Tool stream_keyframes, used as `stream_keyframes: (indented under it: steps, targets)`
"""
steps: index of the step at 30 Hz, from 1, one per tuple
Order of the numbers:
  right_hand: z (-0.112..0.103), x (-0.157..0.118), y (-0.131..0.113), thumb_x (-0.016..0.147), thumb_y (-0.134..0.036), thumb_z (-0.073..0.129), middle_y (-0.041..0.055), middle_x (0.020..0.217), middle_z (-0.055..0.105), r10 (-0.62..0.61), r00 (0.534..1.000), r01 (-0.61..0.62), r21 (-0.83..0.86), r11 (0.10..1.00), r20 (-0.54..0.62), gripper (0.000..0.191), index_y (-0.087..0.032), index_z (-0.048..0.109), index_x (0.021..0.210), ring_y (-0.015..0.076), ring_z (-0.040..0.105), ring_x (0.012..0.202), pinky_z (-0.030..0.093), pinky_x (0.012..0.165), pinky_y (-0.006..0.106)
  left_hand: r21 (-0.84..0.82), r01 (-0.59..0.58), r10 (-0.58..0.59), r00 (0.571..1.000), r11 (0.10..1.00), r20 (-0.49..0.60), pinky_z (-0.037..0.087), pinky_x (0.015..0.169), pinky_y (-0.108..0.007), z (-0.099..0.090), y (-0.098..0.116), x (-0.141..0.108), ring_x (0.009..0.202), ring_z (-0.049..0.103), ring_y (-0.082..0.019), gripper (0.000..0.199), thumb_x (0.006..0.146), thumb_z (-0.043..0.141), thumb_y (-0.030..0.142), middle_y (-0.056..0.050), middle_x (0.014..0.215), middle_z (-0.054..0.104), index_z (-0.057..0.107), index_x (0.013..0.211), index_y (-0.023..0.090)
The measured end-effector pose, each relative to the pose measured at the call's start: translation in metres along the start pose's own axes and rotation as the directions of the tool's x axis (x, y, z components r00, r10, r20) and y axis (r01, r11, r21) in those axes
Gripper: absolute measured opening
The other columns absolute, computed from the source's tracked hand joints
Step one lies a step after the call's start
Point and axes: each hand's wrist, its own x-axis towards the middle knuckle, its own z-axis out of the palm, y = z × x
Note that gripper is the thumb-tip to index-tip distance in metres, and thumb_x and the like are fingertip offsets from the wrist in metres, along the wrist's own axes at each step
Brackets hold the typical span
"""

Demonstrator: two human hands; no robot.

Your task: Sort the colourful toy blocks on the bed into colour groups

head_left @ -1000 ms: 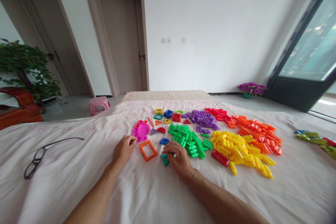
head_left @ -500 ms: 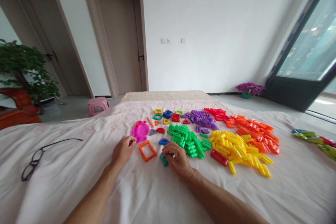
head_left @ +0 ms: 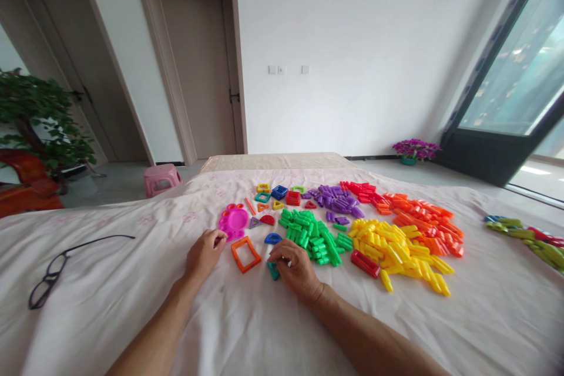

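Observation:
My left hand (head_left: 206, 254) lies on the cloth with its fingers curled closed, just below a pink paw-shaped plastic piece (head_left: 234, 220). Nothing shows in its fingers. My right hand (head_left: 296, 267) is bent with its fingers drawn together over a teal magnetic tile (head_left: 274, 271), partly covered by them. Whether the fingertips grip this tile is hidden. Between the hands lies an orange rectangular frame tile (head_left: 233, 255). A blue half-round tile (head_left: 273, 238) sits just beyond the right fingertips, with a red half-round tile (head_left: 267, 220) and a purple triangle tile (head_left: 254, 222) farther off.
Heaps of green (head_left: 311, 235), yellow (head_left: 392, 247), purple (head_left: 337, 200) and orange plastic sticks (head_left: 425, 220) spread to the right, with a dark red piece (head_left: 365, 264) among them. Stacked tiles (head_left: 279, 192) stand farther back. Black-framed glasses (head_left: 55, 270) lie at left on the wrinkled cloth (head_left: 132, 282).
The whole view has shifted slightly, so most things appear a little farther left. Both hands keep nearly the same pose beside the same pieces.

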Motion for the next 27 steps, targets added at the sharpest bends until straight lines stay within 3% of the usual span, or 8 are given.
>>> stream_keyframes:
  steps: [27]
  targets:
    - [-0.0002, -0.0001, 0.0011, 0.064, 0.004, 0.044, 0.003, 0.083, 0.069, 0.02, 0.999, -0.021, 0.01, 1.0, 0.035, 0.04, -0.02, 0.074, 0.075, 0.0155, 0.065, 0.082, 0.051, 0.077, 0.025, 0.039, 0.007, -0.008, 1.0, 0.999, 0.02, 0.045, 0.075, -0.025, -0.0014, 0.0024, -0.0001, 0.085, 0.063, -0.016, 0.019, 0.091, 0.05, 0.029, -0.005, 0.097, 0.068, 0.067, 0.095, 0.02]
